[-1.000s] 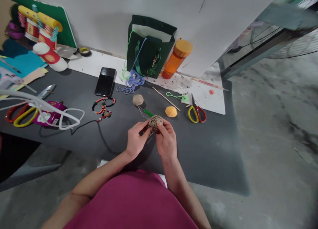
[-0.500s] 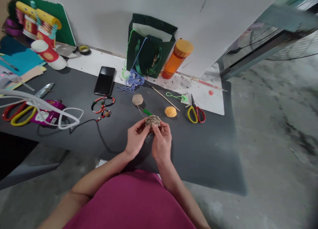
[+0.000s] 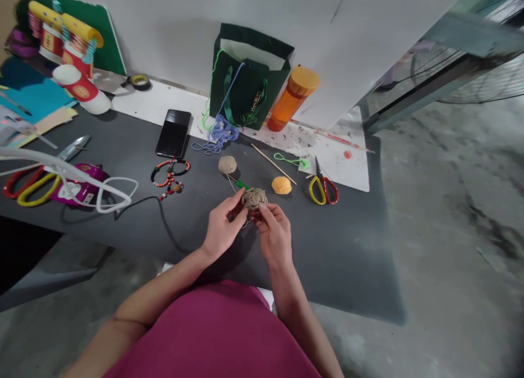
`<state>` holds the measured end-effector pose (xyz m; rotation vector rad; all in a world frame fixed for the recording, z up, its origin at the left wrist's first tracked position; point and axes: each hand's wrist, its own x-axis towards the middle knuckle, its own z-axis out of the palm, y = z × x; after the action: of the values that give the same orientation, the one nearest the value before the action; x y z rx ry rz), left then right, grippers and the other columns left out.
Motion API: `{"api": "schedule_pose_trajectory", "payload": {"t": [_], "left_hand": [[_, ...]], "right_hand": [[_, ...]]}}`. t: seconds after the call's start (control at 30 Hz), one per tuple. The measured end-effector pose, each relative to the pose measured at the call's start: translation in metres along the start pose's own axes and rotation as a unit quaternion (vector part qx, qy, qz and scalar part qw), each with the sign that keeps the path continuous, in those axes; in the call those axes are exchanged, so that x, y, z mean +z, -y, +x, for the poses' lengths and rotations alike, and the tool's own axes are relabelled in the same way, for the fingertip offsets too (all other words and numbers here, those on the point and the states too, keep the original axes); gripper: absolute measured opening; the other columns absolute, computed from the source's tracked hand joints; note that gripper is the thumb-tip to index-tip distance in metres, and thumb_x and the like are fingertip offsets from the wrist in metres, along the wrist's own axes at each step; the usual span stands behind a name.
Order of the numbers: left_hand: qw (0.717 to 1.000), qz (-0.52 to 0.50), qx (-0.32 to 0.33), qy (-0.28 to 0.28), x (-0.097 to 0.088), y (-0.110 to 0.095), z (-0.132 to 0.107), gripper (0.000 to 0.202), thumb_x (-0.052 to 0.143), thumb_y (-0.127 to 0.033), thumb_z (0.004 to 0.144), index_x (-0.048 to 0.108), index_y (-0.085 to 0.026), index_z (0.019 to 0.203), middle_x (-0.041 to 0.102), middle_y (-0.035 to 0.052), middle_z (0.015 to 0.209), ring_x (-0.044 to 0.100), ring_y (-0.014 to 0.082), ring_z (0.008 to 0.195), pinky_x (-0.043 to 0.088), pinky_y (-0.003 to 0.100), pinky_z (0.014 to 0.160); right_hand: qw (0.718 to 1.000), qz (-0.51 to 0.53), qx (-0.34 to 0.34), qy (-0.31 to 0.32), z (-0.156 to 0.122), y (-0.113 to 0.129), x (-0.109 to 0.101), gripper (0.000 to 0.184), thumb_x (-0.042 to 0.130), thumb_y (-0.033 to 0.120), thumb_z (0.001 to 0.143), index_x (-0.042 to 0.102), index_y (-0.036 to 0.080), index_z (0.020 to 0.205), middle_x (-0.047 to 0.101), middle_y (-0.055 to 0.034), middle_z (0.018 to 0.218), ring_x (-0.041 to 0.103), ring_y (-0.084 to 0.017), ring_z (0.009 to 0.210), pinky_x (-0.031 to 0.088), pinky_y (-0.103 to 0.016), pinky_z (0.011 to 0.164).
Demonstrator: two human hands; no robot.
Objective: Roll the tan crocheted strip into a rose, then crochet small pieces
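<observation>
Dark bench (image 3: 327,247) against a white panel (image 3: 164,34), concrete floor (image 3: 450,214) off to the right, view looking down over a pink shirt (image 3: 213,334). Twine ball (image 3: 254,199) is held in both hands above the bench, near the middle of the view. Right hand (image 3: 274,236) has a firm pinch on its lower right side, thumb and fingers on the twine. Left hand (image 3: 223,230) has a half-open grip, fingertips just beside the ball's left side; can't tell if it has real hold. Thin strand (image 3: 233,185) runs from a smaller twine ball (image 3: 227,164) on the bench toward the hands; its end is hidden. Green-handled tool (image 3: 243,185) lies just below the small ball, close to the held one.

Nearby: orange sponge (image 3: 281,185), wooden skewer (image 3: 273,164), red-and-yellow scissors (image 3: 323,187), beaded loop (image 3: 170,176), black phone (image 3: 173,133), tangled blue yarn (image 3: 219,135). Green paper bag (image 3: 245,80) and orange bottle (image 3: 292,91) stand further back.

Handling call: the right hand's pinch looks best kept steady, so turns don't slip. Light tension on the strand, and turning the ball rather than dragging the line, should keep the twine neat and avoid snagging the small ball.
</observation>
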<state>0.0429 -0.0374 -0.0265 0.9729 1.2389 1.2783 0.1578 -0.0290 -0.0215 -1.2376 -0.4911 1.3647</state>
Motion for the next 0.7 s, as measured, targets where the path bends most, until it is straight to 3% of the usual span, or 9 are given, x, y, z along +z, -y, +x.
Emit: {"api": "schedule_pose_trajectory", "payload": {"t": [0.2,0.43,0.57,0.7], "left_hand": [[0.997,-0.059,-0.037,-0.017,0.006,-0.001,-0.004,0.054,0.074,-0.023,0.079,0.069,-0.016,0.132,0.075,0.0111,0.123,0.072,0.0248,0.11,0.055,0.038,0.103],[0.979,-0.18,-0.08,-0.059,0.016,-0.003,-0.003,0.051,0.079,-0.023,0.072,0.074,-0.017,0.122,0.076,0.0096,0.124,0.071,0.0259,0.115,0.054,0.04,0.105],[0.979,-0.174,-0.077,-0.076,0.014,-0.002,0.0,0.047,0.079,-0.025,0.072,0.076,-0.018,0.119,0.077,0.0096,0.119,0.072,0.0248,0.108,0.056,0.039,0.099],[0.993,-0.103,-0.038,-0.051,0.005,-0.003,0.006,0.045,0.079,-0.02,0.07,0.078,-0.019,0.115,0.079,0.0069,0.109,0.073,0.0212,0.098,0.057,0.034,0.094]], "right_hand": [[0.998,0.003,-0.057,-0.024,-0.005,-0.007,0.003,0.033,0.086,0.038,0.067,0.059,0.023,0.08,0.067,0.0046,0.077,0.061,-0.011,0.068,0.05,-0.026,0.067],[0.996,0.057,-0.07,-0.025,-0.013,-0.018,0.011,0.031,0.083,0.036,0.071,0.057,0.025,0.083,0.068,0.0043,0.083,0.063,-0.012,0.077,0.051,-0.027,0.076],[0.997,0.043,-0.07,-0.006,-0.016,-0.019,0.011,0.031,0.082,0.039,0.072,0.058,0.024,0.085,0.068,0.0034,0.088,0.064,-0.012,0.082,0.051,-0.028,0.078],[0.996,-0.06,-0.063,0.023,-0.011,-0.01,0.003,0.037,0.082,0.044,0.072,0.063,0.022,0.096,0.071,-0.0018,0.094,0.064,-0.015,0.082,0.052,-0.03,0.074]]}}
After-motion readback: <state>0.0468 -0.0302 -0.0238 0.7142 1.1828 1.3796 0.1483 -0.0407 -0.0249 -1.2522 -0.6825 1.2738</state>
